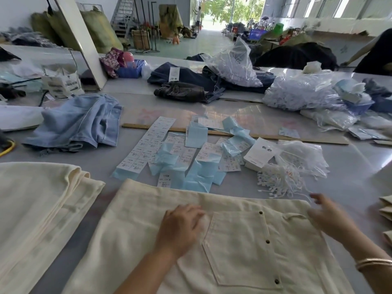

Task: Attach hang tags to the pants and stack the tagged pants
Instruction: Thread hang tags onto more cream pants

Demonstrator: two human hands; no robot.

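Cream pants (244, 240) lay flat under both hands: left hand (180, 228) rested on the waistband, fingers loosely curled; right hand (326, 215) hovered open at their right edge. Beyond its fingertips sat tag strings (280, 181) and hang tags (257, 154).

a garment workshop: long table (350, 166) of pants (244, 240), sticker sheets (146, 145), bagged tag strings (301, 92)
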